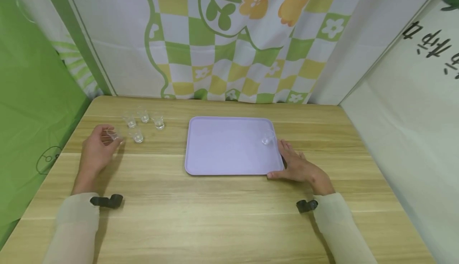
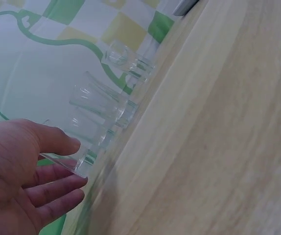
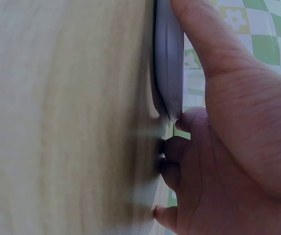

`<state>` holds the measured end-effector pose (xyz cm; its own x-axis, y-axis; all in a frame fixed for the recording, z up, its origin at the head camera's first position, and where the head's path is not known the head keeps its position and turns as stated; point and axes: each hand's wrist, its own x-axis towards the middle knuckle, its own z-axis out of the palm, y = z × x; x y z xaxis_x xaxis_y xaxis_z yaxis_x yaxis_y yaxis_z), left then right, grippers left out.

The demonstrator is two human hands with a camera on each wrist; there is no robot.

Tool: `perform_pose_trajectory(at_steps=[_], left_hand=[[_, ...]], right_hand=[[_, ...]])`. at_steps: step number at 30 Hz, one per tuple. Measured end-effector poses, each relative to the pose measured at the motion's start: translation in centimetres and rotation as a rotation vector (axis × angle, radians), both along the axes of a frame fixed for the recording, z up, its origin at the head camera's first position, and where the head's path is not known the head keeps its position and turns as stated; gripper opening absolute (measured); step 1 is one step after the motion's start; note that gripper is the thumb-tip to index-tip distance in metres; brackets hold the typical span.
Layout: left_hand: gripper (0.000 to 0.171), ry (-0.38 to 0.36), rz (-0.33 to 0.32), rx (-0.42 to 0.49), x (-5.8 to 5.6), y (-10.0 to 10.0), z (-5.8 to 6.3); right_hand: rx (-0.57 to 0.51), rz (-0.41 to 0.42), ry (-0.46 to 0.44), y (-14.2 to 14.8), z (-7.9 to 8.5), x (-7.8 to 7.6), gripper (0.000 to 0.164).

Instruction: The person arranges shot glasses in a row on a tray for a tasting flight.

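My left hand (image 1: pixel 96 149) is at the left side of the table, its thumb and fingers round a small clear shot glass (image 1: pixel 115 135). In the left wrist view the thumb (image 2: pixel 62 140) lies against this shot glass (image 2: pixel 83 167), low over the wood. Just beyond stand several like glasses (image 1: pixel 138 136) in a loose cluster. A lilac tray (image 1: pixel 222 146) lies in the middle, with one shot glass (image 1: pixel 266 138) near its right edge. At that edge rests my right hand (image 1: pixel 300 169), thumb by the front corner and fingers spread along the side.
The wooden table (image 1: pixel 201 216) reaches back to a checked, flowered curtain (image 1: pixel 229 52). A green sheet (image 1: pixel 32 96) hangs on the left, and a white wall with dark writing (image 1: pixel 405 108) bounds the right. Dark wrist cameras (image 1: pixel 107 201) sit on both sleeves.
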<state>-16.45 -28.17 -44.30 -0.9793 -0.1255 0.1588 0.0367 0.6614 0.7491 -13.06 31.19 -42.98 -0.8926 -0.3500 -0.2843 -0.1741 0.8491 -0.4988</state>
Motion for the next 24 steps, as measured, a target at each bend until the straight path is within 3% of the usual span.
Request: perform_pose_trajectory(at_steps=[14,24], left_hand=[[0.053,0.005,0.026,0.026,0.6,0.2,1.9],[0.047,0.134,0.001,-0.026,0.6,1.7,3.6]], right_hand=[[-0.006,0.006,-0.001,-0.1,0.1,0.0,0.129],[-0.012,0.003,-0.003,0.0,0.1,0.0,0.129]])
